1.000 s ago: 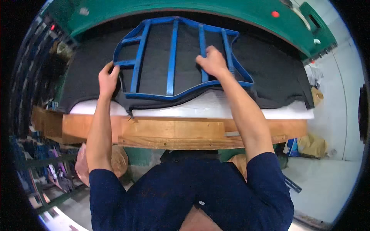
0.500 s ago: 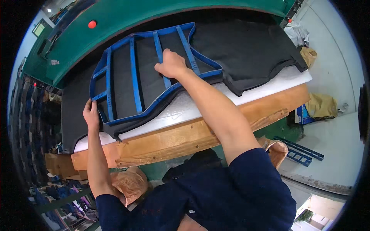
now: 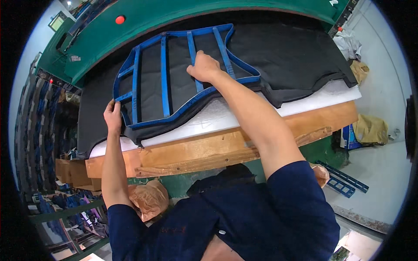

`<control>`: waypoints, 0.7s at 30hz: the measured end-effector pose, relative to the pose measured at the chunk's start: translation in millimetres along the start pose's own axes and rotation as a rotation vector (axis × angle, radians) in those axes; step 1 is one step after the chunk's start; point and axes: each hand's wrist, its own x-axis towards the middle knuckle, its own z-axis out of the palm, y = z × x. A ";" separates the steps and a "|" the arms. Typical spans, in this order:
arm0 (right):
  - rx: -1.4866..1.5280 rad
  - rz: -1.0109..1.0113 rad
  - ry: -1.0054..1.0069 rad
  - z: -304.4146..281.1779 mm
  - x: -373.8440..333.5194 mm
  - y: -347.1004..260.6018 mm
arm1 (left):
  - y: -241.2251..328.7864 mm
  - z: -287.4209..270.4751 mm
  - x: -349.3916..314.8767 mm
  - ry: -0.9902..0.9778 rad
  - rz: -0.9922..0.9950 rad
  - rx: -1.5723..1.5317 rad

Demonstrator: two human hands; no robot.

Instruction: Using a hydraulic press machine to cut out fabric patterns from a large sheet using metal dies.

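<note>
A large blue cutting die point(image 3: 164, 78), a curved outline with several crossbars, lies on black sheet material point(image 3: 296, 56). My left hand point(image 3: 113, 116) is closed on the die's lower left rim, thumb on top. Farther right, my right hand point(image 3: 204, 67) wraps round one of the crossbars; its fingertips are partly hidden. The black sheet has a wavy near edge that follows the die's lower side. Beneath it shows a white board point(image 3: 322, 93) resting on a wooden table top point(image 3: 200, 146).
Behind the sheet rises a green machine body point(image 3: 91, 50) with a red button point(image 3: 120, 19). Brown paper point(image 3: 150, 198) and a cardboard box point(image 3: 74, 171) are below the table. On the right floor lie a yellowish bag point(image 3: 370, 129) and blue slotted bars point(image 3: 342, 175).
My view has shifted, so the whole scene sits farther right in the picture. Both hands keep their grip, and the die shows no clear movement on the black sheet.
</note>
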 end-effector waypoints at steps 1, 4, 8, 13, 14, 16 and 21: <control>-0.015 0.003 -0.014 -2.7 -1.0 0.2 | 0.8 1.1 0.9 0.004 0.021 0.053; -0.023 0.005 -0.062 -16.2 -4.7 7.9 | 7.2 12.6 4.1 0.006 0.070 0.121; 0.116 -0.234 0.143 -32.3 -59.5 12.3 | 0.8 -5.7 1.9 0.013 0.037 0.075; 0.088 -0.440 0.704 -75.7 -195.5 123.3 | 22.6 2.2 -32.4 0.031 0.093 0.166; 0.206 -0.245 0.713 -80.4 -223.7 152.1 | 27.1 -1.3 -52.3 0.031 0.194 0.223; -0.025 -0.003 0.855 -90.8 -264.6 192.5 | 31.8 -13.0 -114.8 0.118 0.208 0.204; -0.261 0.040 0.904 -75.7 -276.4 216.4 | 50.8 18.7 -236.0 -0.227 0.493 0.635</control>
